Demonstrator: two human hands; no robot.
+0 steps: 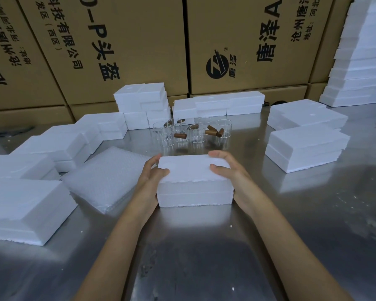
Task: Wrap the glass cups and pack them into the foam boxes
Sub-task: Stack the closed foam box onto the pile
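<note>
1. A closed white foam box (194, 181) sits on the steel table (204, 257) at the centre of the frame, its lid seated on the base with a ragged seam visible along the near face.
2. The left hand (149, 181) grips the box's left end: thumb laid on the lid's near-left corner, fingers curled around the far-left edge, palm against the side.
3. The right hand (226, 168) grips the right end in the same manner: thumb resting on the lid, fingers bent over the far-right corner.
4. The glass cups (193, 135) stand unwrapped in a cluster just above the box, centre frame, several fitted with brown wooden handles (180, 135); some handles appear to lie loose among them.
5. A stack of bubble-wrap sheets (106, 177) lies immediately left of the held box, touching or nearly touching the left wrist.
6. Further foam boxes (26, 207) run in stepped stacks along the left side of the frame, across the back, and in two stacks at the right.
7. Printed cardboard cartons (128, 40) fill the upper frame behind the table; a tall pile of foam pieces (363, 61) occupies the upper right corner.
</note>
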